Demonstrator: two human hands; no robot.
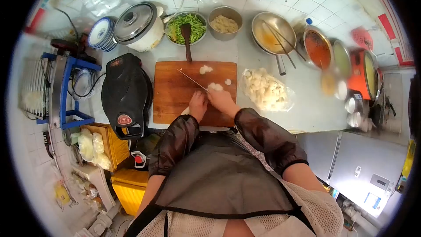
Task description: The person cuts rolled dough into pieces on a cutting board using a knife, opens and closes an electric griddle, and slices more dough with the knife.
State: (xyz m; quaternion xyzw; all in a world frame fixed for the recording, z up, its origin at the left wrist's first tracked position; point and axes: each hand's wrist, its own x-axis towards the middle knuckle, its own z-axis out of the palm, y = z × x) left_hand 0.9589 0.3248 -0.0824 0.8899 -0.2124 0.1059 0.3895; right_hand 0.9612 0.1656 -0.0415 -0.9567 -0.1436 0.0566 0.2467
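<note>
Pale food piece [186, 111], one, partly hidden; located on the wooden cutting board [169, 92], near its front edge, beneath the left hand [198, 106]. Left fingers: curled narrow over the piece, apparently holding it down; exact contact hidden. Right hand [220, 98]: fingers closed round the covered handle of a knife [192, 80], blade slanting toward the board's far left. Adjacent stock: cut pale slices [215, 87] just beyond the right hand; a similar heap in a plastic bag [265, 90] on the tabletop [307, 118]. Handling, by judgement: light, firm yet easily snapped when thin, likely moist and slippery on its cut face. Best hold: from above, along the uncut body, fingertips tucked back from the blade, pressure moderate.
</note>
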